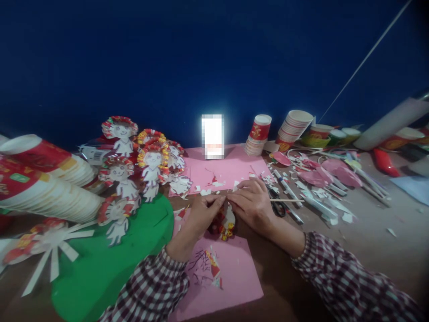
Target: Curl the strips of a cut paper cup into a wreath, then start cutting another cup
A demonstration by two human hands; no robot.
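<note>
My left hand [200, 216] and my right hand [251, 202] meet over the middle of the table, fingertips pinched together on a small paper-cup figure [224, 224] with a red and yellow curled fringe. The figure sits partly hidden beneath both hands, over a pink paper sheet [228, 277]. A thin wooden stick [286, 200] lies just right of my right hand. Black scissors [277, 206] rest beside that hand.
Several finished paper dolls [150, 165] stand at the left on a green sheet [97, 273]. Stacks of red paper cups [40, 179] lie far left, more cups [293, 127] at the back. A lit phone [212, 136] stands against the blue wall. Markers and scraps [315, 188] litter the right.
</note>
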